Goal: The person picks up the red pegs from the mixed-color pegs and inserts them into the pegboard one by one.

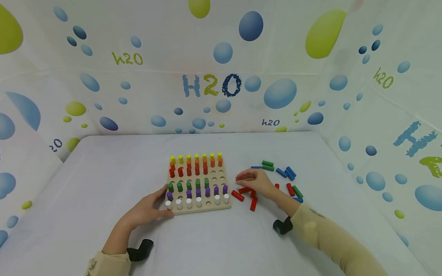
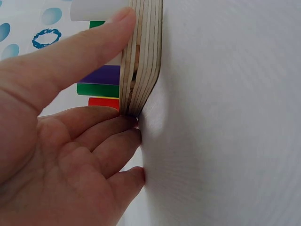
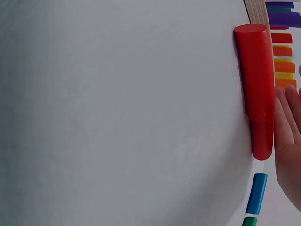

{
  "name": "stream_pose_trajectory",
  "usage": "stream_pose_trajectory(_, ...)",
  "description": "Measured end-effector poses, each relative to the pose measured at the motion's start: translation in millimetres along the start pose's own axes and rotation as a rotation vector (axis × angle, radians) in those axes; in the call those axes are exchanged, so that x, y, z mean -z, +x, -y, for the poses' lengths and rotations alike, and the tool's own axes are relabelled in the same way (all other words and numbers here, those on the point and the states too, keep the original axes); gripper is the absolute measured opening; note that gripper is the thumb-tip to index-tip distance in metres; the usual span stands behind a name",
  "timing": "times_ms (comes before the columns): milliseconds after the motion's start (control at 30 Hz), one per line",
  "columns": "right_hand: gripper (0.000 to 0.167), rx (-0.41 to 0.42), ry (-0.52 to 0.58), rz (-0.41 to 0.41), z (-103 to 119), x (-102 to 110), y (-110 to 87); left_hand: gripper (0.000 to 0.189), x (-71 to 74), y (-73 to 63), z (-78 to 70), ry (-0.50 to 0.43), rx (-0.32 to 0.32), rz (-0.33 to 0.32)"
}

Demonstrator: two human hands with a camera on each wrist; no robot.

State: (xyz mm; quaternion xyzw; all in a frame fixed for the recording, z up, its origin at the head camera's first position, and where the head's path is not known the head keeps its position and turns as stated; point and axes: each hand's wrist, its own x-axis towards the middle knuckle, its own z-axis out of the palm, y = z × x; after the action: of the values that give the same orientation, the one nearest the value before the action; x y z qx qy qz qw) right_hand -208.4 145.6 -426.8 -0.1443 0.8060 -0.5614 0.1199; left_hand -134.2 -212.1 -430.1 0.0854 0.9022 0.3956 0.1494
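Note:
A wooden pegboard (image 1: pixel 202 209) stands on the table, bearing rows of yellow, orange, red, green, purple and white pegs. My left hand (image 1: pixel 146 210) holds its near left corner. The left wrist view shows the thumb on the layered board edge (image 2: pixel 149 42) and the fingers against the adjoining side. Just right of the board, my right hand (image 1: pixel 257 183) hovers over loose red pegs (image 1: pixel 237 195), fingers extended toward the board. No peg shows in its fingers. In the right wrist view, a red peg (image 3: pixel 257 70) lies beside the hand (image 3: pixel 289 146), which is partly cut off.
Loose green pegs (image 1: pixel 268 163), blue pegs (image 1: pixel 290 173) and a red peg (image 1: pixel 290 189) lie scattered around the right forearm. Black wrist devices (image 1: pixel 139 250) sit below both wrists. White patterned cloth (image 1: pixel 221 103) rises behind the table.

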Motion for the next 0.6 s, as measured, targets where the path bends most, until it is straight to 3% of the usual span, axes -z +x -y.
stream_pose_trajectory(167, 0.026, 0.038, -0.054, 0.007, -14.3, 4.3, 3.0, 0.103, 0.1, 0.4, -0.1, 0.005, 0.003, 0.002)
stream_pose_trajectory(400, 0.024, 0.127, -0.165, 0.054, -12.3, 7.5, -1.8, 0.103, -0.1, 0.9, 0.2, 0.011, 0.002, -0.002)
stream_pose_trajectory(600, 0.020, 0.111, -0.267, 0.082, -7.7, 6.0, -6.1, 0.103, -1.0, 0.9, 0.6, 0.010, 0.004, -0.002)
